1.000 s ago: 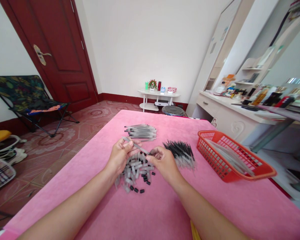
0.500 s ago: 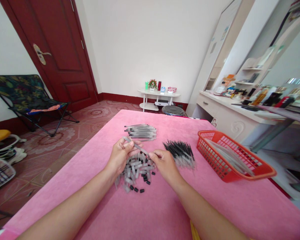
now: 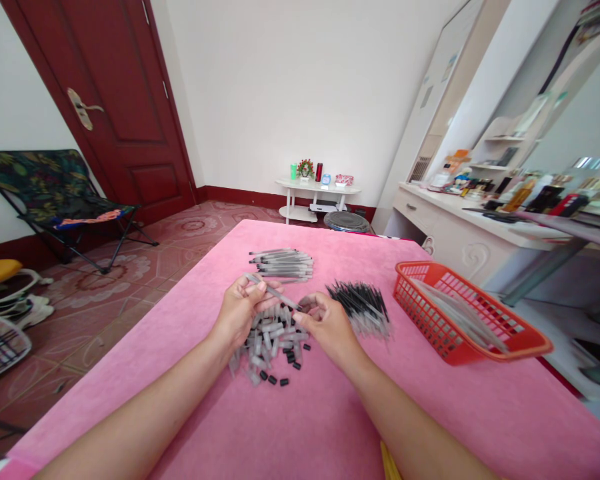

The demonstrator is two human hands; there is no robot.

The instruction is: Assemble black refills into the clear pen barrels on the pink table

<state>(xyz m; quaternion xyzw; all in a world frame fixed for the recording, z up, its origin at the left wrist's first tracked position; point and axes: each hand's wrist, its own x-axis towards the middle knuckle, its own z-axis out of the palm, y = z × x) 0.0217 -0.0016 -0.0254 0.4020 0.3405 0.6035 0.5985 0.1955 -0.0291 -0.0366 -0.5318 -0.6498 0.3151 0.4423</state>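
Note:
A slim grey translucent pen (image 3: 281, 297) is pinched in my left hand (image 3: 236, 313), slanting down to the right with a dark tip. At that tip, my right hand (image 3: 331, 328) has its thumb and fingers parted, with nothing visibly gripped. Beneath both hands lies a heap of clear pen caps (image 3: 267, 340) mixed with small black plugs (image 3: 284, 382). Behind my left hand is a stack of grey pens (image 3: 285, 262). A pile of black-and-clear pen refills (image 3: 359, 307) sits just beyond my right hand.
A red plastic basket (image 3: 410, 303) holding long translucent tubes (image 3: 460, 313) stands on the right of the pink-covered table (image 3: 230, 427). Farther right is a cluttered white dresser (image 3: 445, 227). On the left are a folding chair (image 3: 45, 187) and a dark red door (image 3: 105, 80).
My right thumb and fingers have parted from the pen's end, showing its dark tip. My left hand keeps its hold in nearly the same place.

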